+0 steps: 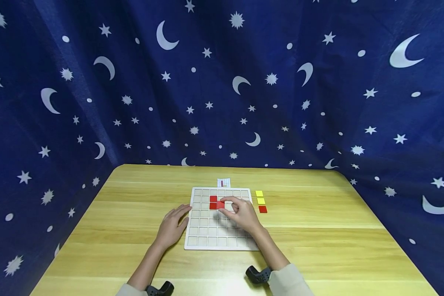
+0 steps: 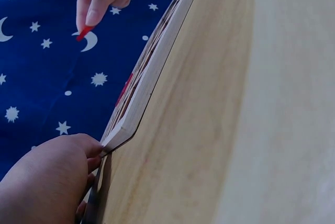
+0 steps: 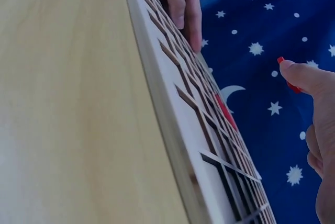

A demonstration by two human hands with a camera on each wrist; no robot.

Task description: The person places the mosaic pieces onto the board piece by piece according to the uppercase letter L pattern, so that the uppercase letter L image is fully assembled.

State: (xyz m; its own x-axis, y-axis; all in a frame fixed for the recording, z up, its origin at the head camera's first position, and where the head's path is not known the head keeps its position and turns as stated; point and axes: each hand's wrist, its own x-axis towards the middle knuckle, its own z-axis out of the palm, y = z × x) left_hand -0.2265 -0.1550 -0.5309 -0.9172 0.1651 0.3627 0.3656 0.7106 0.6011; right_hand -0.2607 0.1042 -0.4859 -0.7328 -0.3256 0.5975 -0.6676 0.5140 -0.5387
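As the right hand (image 1: 243,211) overhangs the board (image 1: 222,248), it pinches a tile (image 1: 220,204).

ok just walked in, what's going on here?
A person's right hand is pinching a red tile above a pale gridded board. Two red tiles already sit on the board in adjoining cells. The left hand touches the board's left edge. Two yellow tiles and another red one lie on the table to its right; a small printed card lies behind it.

No readable lettering, small gridded card (image 1: 223,183) perhaps too tiny to tell
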